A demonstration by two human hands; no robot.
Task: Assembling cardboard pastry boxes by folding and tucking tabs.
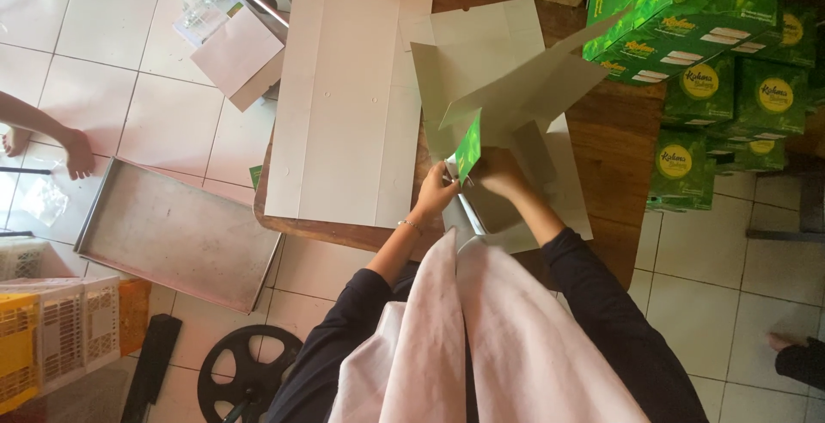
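Note:
A partly folded cardboard box blank (507, 88), grey inside and green outside, stands over the wooden table (619, 139). My left hand (436, 189) pinches a green flap at its lower edge. My right hand (500, 174) grips the same blank just to the right, under the raised grey panels. Both hands are close together at the near side of the table. A flat unfolded grey blank (344, 96) lies to the left of my hands on the table.
Stacks of finished green boxes (713, 70) fill the right side of the table. A metal tray (172, 234) lies on the tiled floor at the left, with plastic crates (60, 328) and a black wheel (245, 371). Another person's bare foot (77, 152) shows at the far left.

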